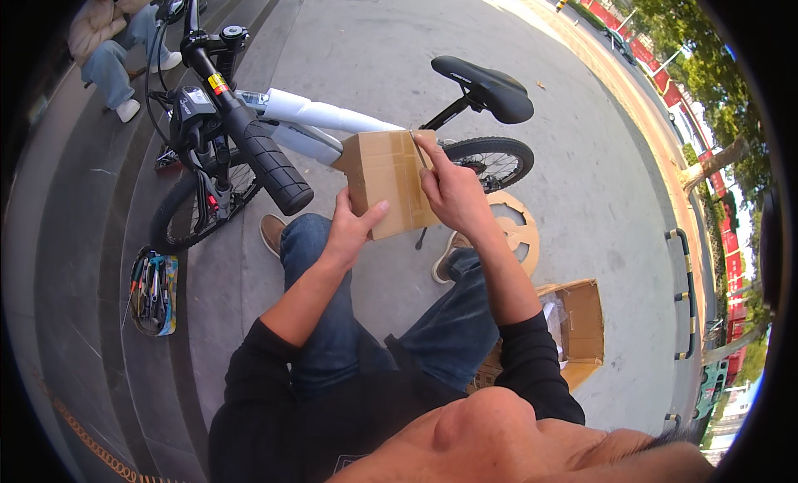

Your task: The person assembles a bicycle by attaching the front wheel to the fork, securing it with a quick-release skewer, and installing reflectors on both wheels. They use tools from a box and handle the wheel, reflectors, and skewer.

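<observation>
A small brown cardboard box (384,179), sealed with tape, is held up in front of me above my knees. My left hand (353,227) grips its lower left corner, thumb on the near face. At the box's right edge, my right hand (451,184) is closed around a thin, dark metal rod (421,152), its tip against the taped edge. The rod's exact kind is too small to tell. Just behind the box stands a bicycle with a white-wrapped frame (320,115), black saddle (486,88) and black handlebar grip (270,163).
A tool pouch (154,293) filled with hand tools lies on the left by the steps (104,225). An open carton (586,325) and a ring-shaped cardboard piece (517,234) are on the right. Another person (116,42) sits at the far left.
</observation>
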Motion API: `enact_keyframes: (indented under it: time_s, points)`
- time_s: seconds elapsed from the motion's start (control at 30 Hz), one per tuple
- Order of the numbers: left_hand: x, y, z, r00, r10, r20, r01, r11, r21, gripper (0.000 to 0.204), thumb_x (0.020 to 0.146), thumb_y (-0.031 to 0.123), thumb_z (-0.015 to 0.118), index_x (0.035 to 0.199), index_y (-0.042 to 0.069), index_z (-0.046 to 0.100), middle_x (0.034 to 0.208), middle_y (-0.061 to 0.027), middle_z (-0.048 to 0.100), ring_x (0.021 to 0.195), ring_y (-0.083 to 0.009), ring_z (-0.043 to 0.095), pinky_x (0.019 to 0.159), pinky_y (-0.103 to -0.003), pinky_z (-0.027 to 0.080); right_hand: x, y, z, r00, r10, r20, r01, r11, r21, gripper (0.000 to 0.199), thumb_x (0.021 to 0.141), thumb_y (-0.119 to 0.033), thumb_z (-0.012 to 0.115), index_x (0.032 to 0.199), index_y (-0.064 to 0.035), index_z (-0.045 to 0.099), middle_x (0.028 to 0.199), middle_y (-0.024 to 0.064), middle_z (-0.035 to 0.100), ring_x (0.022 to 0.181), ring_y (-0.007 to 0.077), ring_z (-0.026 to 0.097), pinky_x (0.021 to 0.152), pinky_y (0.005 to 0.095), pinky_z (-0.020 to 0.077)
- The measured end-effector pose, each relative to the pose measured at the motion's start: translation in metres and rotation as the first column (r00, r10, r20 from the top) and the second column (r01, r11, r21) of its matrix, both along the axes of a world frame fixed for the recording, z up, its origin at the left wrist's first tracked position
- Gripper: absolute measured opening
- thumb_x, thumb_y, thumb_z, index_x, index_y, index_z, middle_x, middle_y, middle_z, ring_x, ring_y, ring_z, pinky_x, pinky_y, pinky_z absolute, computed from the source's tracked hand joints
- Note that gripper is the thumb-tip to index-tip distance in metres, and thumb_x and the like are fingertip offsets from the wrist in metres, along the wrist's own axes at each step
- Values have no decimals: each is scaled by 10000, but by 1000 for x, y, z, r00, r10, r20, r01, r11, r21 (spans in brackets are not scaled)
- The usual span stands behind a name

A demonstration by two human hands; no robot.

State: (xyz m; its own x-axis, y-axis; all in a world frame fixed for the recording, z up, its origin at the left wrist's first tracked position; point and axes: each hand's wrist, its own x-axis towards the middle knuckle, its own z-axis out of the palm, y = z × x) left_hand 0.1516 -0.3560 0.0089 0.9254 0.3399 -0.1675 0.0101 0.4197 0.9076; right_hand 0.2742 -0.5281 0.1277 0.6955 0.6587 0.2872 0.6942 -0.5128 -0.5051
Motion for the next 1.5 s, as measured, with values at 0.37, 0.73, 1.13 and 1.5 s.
enact_keyframes:
  time_s: [0.37, 0.73, 1.13, 1.5]
  points:
    - [0, -3, 5, 1000, 13, -5, -13, 1000, 5, 890, 941, 202, 864, 1587, -36, 300, 1479, -182, 532, 1310, -256, 613, 971, -395, 614, 16, 2, -6, 997, 60, 50, -52, 986, -156, 538, 1044, -178, 629, 1574, -150, 544, 817, 273, 720, 767, 487, 723, 709, 572, 571]
    - [0, -9, -6, 997, 64, 53, -70, 989, 132, 864, 907, 115, 860, 1578, -58, 344, 1474, -191, 563, 1351, -259, 592, 1120, -396, 532, 14, -5, -22, 997, 71, 37, -67, 991, -112, 572, 1053, -127, 630, 1618, -159, 547, 767, 246, 666, 682, 408, 694, 691, 471, 559]
    - [0, -15, -5, 993, 96, 68, -111, 956, 271, 856, 879, 90, 866, 1568, -52, 377, 1457, -191, 585, 1350, -252, 596, 1124, -397, 523, -26, -27, -33, 995, 74, -71, -86, 979, -184, 646, 1014, -101, 627, 1630, -19, 448, 801, 286, 706, 730, 488, 708, 709, 584, 561]
    - [9, -4, 3, 940, 237, 247, -305, 907, 290, 840, 906, 118, 857, 1573, -38, 371, 1458, -163, 565, 1359, -249, 579, 1153, -395, 487, -122, -83, -70, 788, 220, -574, -442, 852, -280, 494, 1002, -128, 624, 1485, -24, 628, 1030, 320, 749, 965, 523, 717, 890, 575, 577]
